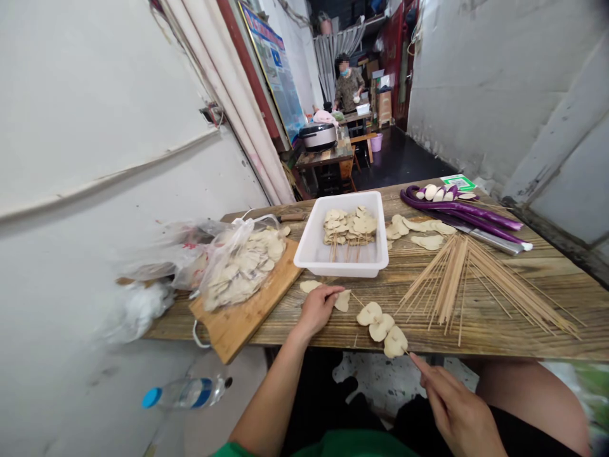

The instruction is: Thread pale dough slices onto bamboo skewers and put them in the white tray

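My right hand (454, 403) is closed around the lower end of a thin wooden skewer (356, 298), over the table's front edge. Threaded on it are several pale, potato-like slices (381, 328). The skewer's tip points up and left, close to another pale slice (342, 301) under the fingers of my left hand (318, 311). Those fingers are bent together on that slice at the table top; their undersides are hidden. One more slice lies just behind them. Beyond my left hand stands a white plastic tub (341, 266) holding skewered slices (349, 225).
A plastic bag of slices (247, 266) rests on a wooden cutting board (254, 324) at left. To the right, bare skewers (457, 279) fan out before a knife (495, 241) and purple eggplants (466, 209). A bottle (190, 393) is below left. Another person (349, 89) stands far back.
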`<state>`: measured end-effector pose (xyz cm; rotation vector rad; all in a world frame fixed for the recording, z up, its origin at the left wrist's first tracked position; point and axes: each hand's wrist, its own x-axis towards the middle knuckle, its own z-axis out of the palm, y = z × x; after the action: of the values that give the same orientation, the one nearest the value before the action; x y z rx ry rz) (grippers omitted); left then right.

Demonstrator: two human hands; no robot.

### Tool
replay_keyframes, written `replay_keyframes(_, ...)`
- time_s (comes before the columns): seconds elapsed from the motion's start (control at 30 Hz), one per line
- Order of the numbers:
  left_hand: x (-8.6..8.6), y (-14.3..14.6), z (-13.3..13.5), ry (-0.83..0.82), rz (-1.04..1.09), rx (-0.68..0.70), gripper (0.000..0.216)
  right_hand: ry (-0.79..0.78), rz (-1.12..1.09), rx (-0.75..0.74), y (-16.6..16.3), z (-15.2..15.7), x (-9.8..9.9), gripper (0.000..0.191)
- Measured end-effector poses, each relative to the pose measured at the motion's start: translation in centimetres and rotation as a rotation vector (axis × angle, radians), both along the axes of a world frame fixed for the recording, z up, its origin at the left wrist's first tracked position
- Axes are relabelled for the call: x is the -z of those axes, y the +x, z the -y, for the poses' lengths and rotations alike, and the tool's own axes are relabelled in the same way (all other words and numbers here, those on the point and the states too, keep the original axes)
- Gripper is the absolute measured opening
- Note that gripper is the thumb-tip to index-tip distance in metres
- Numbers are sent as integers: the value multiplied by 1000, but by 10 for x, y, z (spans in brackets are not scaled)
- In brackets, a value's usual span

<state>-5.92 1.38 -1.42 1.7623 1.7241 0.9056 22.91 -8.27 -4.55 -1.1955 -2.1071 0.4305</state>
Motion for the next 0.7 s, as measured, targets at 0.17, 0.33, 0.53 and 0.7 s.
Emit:
replay_keyframes(0.17, 3, -1, -7, 20, -30, -10, 30, 35, 21, -41, 1, -1, -2, 37)
replay_keyframes(0.33, 11, 6, -4, 96, -27, -83, 26, 14, 99, -37, -1, -2, -2, 37)
replay_keyframes(0.53, 1, -29, -2, 267, -272, -190, 31, -20, 114, -40, 4, -4, 2, 41)
replay_keyframes(0.7, -5, -60, -8, 43, -478, -133, 29, -26, 112, -77, 2, -4, 4, 42)
